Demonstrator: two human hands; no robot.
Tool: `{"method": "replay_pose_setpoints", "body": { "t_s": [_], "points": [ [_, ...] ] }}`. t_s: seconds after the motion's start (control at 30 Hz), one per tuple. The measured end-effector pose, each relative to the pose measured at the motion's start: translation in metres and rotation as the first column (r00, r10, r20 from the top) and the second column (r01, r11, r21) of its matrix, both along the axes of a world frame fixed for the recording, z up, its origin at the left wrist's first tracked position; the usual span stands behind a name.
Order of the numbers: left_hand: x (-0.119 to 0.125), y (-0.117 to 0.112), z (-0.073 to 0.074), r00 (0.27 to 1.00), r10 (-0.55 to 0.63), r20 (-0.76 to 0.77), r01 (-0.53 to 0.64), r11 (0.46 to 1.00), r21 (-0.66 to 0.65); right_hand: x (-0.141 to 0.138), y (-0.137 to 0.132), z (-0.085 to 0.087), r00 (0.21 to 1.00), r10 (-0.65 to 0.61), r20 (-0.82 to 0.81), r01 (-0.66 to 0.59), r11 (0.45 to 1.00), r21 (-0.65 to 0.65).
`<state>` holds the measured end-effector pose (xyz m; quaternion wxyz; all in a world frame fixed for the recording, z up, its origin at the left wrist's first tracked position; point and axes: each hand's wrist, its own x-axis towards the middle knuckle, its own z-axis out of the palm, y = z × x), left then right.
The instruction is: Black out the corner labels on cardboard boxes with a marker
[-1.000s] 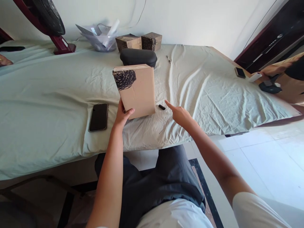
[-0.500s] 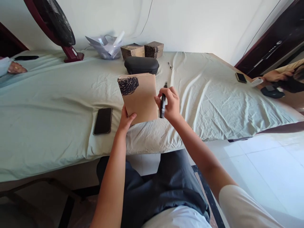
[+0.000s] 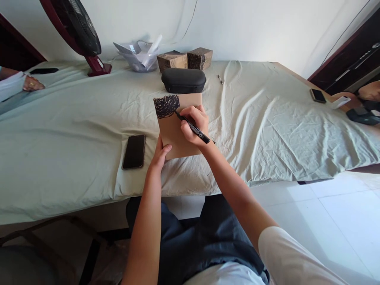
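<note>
My left hand (image 3: 162,153) grips the lower left corner of a brown cardboard box (image 3: 184,147), its thumb lying on the front face. Dense black scribbles fill the box's upper left corner. In my right hand (image 3: 196,123) is a black marker (image 3: 198,132), pinched between thumb and fingers. The marker's tip touches or nearly touches the box at the lower right edge of the scribbles. Part of the box's right side is covered by my right hand.
Behind the box sits a black zip case (image 3: 183,80), with two patterned cardboard boxes (image 3: 200,58) and a clear plastic basket (image 3: 139,61) beyond. A phone (image 3: 133,152) lies left; a fan (image 3: 99,66) stands farther back. Other people's hands (image 3: 33,83) show at both sides.
My right hand has moved left from beside the box onto its face, bringing the marker tip to the scribbles. The box now faces me more squarely, still in my left hand.
</note>
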<state>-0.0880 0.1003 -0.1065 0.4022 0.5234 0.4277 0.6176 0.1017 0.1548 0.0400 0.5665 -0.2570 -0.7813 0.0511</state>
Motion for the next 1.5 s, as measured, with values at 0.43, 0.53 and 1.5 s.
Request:
{"method": "replay_pose_setpoints", "body": {
  "t_s": [0.43, 0.53, 1.5],
  "points": [
    [-0.002, 0.005, -0.004, 1.000, 0.016, -0.004, -0.016, 1.000, 0.023, 0.000, -0.001, 0.011, 0.980, 0.014, 0.199, 0.021, 0.985, -0.172],
    [-0.002, 0.005, -0.001, 1.000, 0.008, -0.016, -0.007, 0.999, 0.037, 0.005, -0.010, 0.013, 0.998, 0.017, 0.064, 0.005, 0.944, -0.330],
    [-0.001, 0.011, -0.003, 0.987, 0.149, -0.055, -0.140, 0.980, 0.144, 0.161, -0.079, -0.073, 0.681, -0.183, 0.709, 0.646, 0.606, -0.464]
  ]
}}
